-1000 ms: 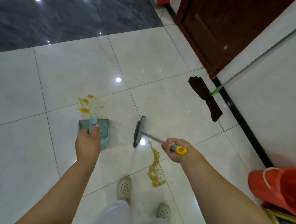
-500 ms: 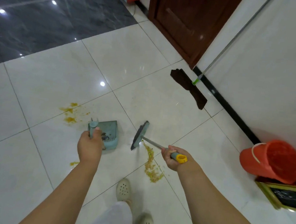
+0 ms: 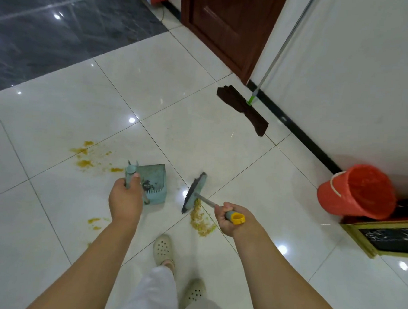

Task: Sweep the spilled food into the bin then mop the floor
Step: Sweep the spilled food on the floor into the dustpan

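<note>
My left hand (image 3: 125, 200) grips the upright handle of a teal dustpan (image 3: 154, 182) standing on the white tiled floor. My right hand (image 3: 229, 220) grips the yellow-ended handle of a small broom (image 3: 193, 192), whose head rests on the floor to the right of the dustpan. A pile of yellow spilled food (image 3: 202, 220) lies just behind the broom head, by my right hand. More yellow food smears (image 3: 86, 154) lie left of the dustpan, and a small patch (image 3: 94, 221) sits below my left wrist.
A mop (image 3: 243, 109) with a dark cloth head leans against the white wall at right. A red bin (image 3: 357, 191) stands tilted by the wall beside a gold-framed dark board (image 3: 390, 237). A brown door (image 3: 231, 23) is ahead. My feet (image 3: 163, 249) are below the dustpan.
The broom has dragged the food pile into a tighter heap nearer my right hand. My view has shifted, bringing the red bin and the mop further into the frame.
</note>
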Demonstrator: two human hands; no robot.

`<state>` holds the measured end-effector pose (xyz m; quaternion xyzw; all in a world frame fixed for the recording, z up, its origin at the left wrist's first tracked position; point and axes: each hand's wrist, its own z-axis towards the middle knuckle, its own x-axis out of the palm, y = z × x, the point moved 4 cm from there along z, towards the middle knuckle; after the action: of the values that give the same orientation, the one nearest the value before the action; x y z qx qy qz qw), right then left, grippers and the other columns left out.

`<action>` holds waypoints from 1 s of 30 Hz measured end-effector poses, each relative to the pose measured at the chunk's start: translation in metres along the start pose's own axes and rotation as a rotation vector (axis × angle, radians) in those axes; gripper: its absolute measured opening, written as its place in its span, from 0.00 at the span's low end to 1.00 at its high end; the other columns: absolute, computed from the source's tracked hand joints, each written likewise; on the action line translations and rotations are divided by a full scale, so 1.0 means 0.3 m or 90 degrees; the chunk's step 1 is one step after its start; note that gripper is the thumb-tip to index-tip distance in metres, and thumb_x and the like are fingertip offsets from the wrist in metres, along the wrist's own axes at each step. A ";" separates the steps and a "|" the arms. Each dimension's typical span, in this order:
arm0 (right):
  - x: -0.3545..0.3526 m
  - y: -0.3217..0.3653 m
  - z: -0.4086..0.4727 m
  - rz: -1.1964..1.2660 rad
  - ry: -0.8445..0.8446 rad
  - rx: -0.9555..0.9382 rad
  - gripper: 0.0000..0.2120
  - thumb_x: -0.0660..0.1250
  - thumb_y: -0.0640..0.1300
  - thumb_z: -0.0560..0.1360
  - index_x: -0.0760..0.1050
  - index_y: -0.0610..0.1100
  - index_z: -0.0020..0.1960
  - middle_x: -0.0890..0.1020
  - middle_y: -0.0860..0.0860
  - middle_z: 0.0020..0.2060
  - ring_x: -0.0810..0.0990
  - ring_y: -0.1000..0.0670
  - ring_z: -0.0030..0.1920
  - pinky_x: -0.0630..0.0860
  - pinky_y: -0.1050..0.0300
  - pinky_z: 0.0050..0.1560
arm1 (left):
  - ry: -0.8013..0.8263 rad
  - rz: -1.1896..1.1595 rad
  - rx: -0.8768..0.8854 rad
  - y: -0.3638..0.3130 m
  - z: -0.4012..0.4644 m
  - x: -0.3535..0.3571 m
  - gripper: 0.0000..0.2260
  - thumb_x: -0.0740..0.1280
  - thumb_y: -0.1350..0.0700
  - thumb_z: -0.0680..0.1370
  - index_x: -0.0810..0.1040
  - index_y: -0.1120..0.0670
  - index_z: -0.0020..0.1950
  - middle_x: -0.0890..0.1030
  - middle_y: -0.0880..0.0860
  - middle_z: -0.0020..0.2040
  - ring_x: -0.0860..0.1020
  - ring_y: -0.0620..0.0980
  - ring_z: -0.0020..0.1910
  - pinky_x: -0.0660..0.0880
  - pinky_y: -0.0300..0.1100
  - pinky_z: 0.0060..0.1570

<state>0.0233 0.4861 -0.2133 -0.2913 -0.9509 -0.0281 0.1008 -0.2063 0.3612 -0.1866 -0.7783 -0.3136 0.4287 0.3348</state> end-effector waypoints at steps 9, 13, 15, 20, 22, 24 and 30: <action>-0.201 0.109 -0.102 -0.051 0.051 0.025 0.05 0.56 0.34 0.81 0.66 0.36 0.57 0.72 0.32 0.41 0.67 0.50 0.23 0.68 0.67 0.14 | -0.010 0.014 0.013 0.056 -0.223 0.028 0.20 0.60 0.47 0.80 0.74 0.65 0.48 0.77 0.60 0.41 0.74 0.56 0.38 0.67 0.42 0.32; -0.213 0.176 -0.124 -0.106 0.086 0.037 0.05 0.57 0.36 0.81 0.67 0.33 0.53 0.73 0.34 0.38 0.66 0.50 0.16 0.69 0.67 0.15 | -0.015 0.010 0.010 0.061 -0.268 0.041 0.20 0.60 0.47 0.80 0.74 0.66 0.48 0.76 0.60 0.40 0.73 0.55 0.37 0.66 0.41 0.29; -0.197 0.210 -0.123 -0.139 0.099 0.029 0.05 0.57 0.35 0.80 0.66 0.36 0.56 0.71 0.37 0.40 0.66 0.51 0.14 0.68 0.67 0.14 | -0.017 0.011 0.013 0.052 -0.280 0.048 0.19 0.60 0.47 0.80 0.75 0.65 0.48 0.76 0.59 0.39 0.73 0.54 0.36 0.65 0.41 0.29; -0.094 0.281 -0.105 -0.301 0.124 0.008 0.02 0.57 0.35 0.81 0.66 0.36 0.51 0.71 0.39 0.39 0.66 0.54 0.14 0.66 0.68 0.14 | -0.021 0.002 0.029 0.040 -0.269 0.068 0.17 0.60 0.47 0.80 0.74 0.61 0.47 0.75 0.56 0.38 0.73 0.52 0.36 0.66 0.41 0.30; -0.041 0.300 -0.079 -0.394 0.115 0.016 0.05 0.56 0.37 0.81 0.67 0.34 0.50 0.71 0.41 0.35 0.67 0.55 0.14 0.66 0.68 0.14 | -0.018 -0.015 0.023 0.037 -0.249 0.080 0.16 0.60 0.46 0.80 0.74 0.60 0.47 0.75 0.55 0.38 0.73 0.52 0.36 0.68 0.40 0.30; 0.016 0.317 -0.045 -0.482 0.090 0.013 0.05 0.57 0.36 0.80 0.68 0.34 0.49 0.73 0.43 0.29 0.67 0.56 0.14 0.67 0.68 0.14 | -0.014 -0.032 0.017 0.030 -0.215 0.097 0.17 0.61 0.45 0.79 0.74 0.59 0.47 0.76 0.55 0.38 0.74 0.52 0.36 0.69 0.41 0.32; 0.187 0.366 0.055 -0.681 0.003 -0.057 0.03 0.58 0.37 0.80 0.68 0.36 0.51 0.77 0.41 0.25 0.66 0.54 0.13 0.66 0.69 0.14 | 0.015 -0.055 0.016 -0.017 -0.089 0.178 0.15 0.61 0.45 0.79 0.72 0.56 0.42 0.76 0.53 0.37 0.73 0.50 0.35 0.70 0.42 0.35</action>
<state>0.0365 0.6098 -0.2183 0.2301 -0.9642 -0.1164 0.0621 -0.1606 0.3988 -0.1960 -0.7648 -0.3374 0.4085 0.3665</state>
